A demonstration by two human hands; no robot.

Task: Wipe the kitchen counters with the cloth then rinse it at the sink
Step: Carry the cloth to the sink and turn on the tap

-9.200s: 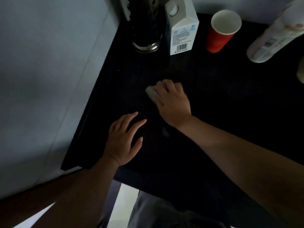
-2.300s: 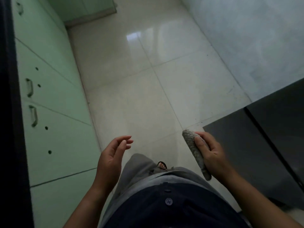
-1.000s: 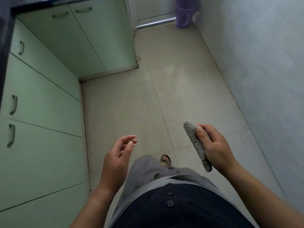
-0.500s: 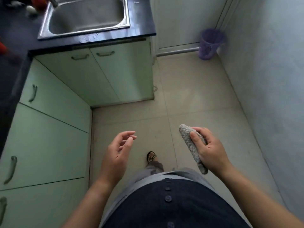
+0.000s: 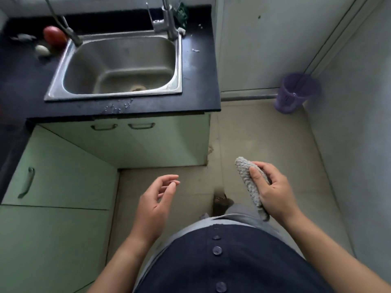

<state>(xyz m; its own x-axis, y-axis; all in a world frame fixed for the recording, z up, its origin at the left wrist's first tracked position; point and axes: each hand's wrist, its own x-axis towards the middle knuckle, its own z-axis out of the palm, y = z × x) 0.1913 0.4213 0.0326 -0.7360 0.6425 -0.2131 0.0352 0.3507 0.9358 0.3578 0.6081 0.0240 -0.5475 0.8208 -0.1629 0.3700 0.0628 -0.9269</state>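
My right hand (image 5: pixel 273 192) grips a folded grey knitted cloth (image 5: pixel 245 176) at waist height, over the floor. My left hand (image 5: pixel 156 199) hangs beside it with the fingers loosely curled and nothing in it. Ahead and up in the view, a steel sink (image 5: pixel 59 89) is set into a black counter (image 5: pixel 196 77). A tap (image 5: pixel 169 24) stands at the sink's back right corner and a second spout (image 5: pixel 67 30) at its back left. Both hands are well short of the sink.
Pale green cabinets (image 5: pixel 63 180) run under the counter and along the left. A red tomato (image 5: pixel 54 35) and a white egg-shaped item (image 5: pixel 42 49) lie left of the sink. A purple bin (image 5: pixel 294 94) stands in the far right corner beside the wall.
I have left the dark counter with the cloth, turned, and come towards the sink, which has come fully into view. The cloth has stayed in my right hand.
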